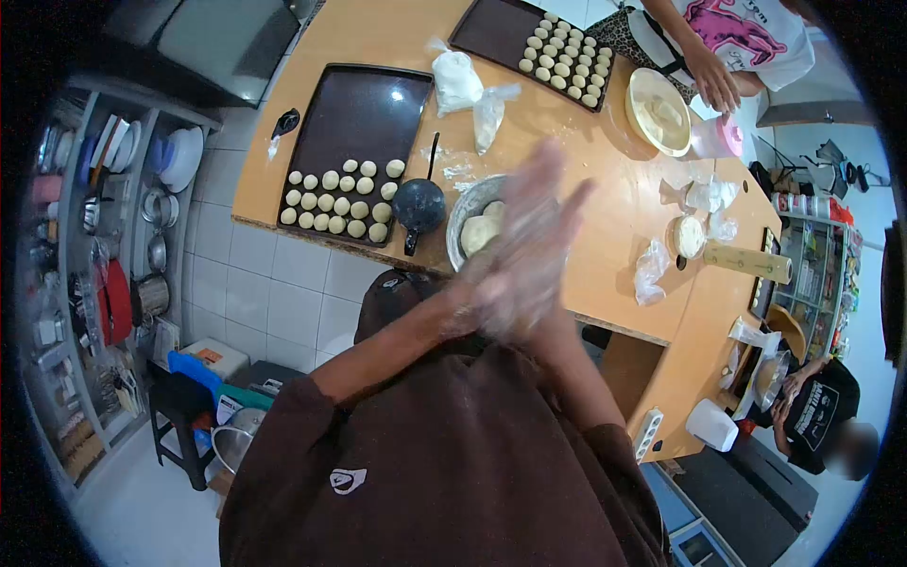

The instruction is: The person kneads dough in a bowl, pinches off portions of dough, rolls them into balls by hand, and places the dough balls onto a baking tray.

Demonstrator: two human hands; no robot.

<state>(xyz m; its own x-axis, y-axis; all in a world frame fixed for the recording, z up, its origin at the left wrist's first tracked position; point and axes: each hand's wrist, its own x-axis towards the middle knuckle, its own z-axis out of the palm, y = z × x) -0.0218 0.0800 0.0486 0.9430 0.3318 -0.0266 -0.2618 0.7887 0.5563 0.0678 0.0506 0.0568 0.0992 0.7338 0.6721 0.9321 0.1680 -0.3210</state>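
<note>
Palm against palm, my left hand (522, 222) and my right hand (556, 253) are held in front of my chest, whitened by flour. Motion smears both; the fingers seem to point away from me, and whatever lies between the palms is hidden. Just beside them, partly covered, is a metal bowl (455, 231) holding pale dough (479, 231). A dark round pan-like tool with a handle (419, 205) lies left of the bowl. Further left, a dark baking tray (364, 109) carries rows of dough balls (340, 205) at its near end.
Flour bags (457, 83) stand behind the bowl. A second tray (487, 33) of dough balls is at the back. A co-worker's hand (713, 80) is near a yellow basin (658, 111). Another person (820, 416) works at far right. Shelves (90, 283) line the left.
</note>
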